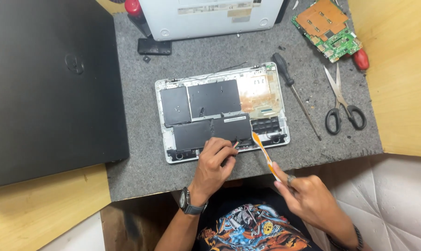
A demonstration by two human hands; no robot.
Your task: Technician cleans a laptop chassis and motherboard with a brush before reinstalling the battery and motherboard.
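Note:
An opened white laptop base (163,116) lies on a grey mat, showing several flat black battery cells (213,98) and a copper-coloured area at its right. My left hand (216,160), with a wristwatch, rests on the base's near edge, fingers curled and pinching at thin coloured wires beside the lower battery cell (231,128). My right hand (308,197) holds an orange and white pry tool (262,151), whose tip touches the near edge of the base just right of the left hand.
A closed black laptop (48,88) lies at the left. A white laptop cover (210,18) sits at the far edge. A black-handled screwdriver (292,88), scissors (343,104) and a green circuit board (327,29) lie at the right on the grey mat (141,153).

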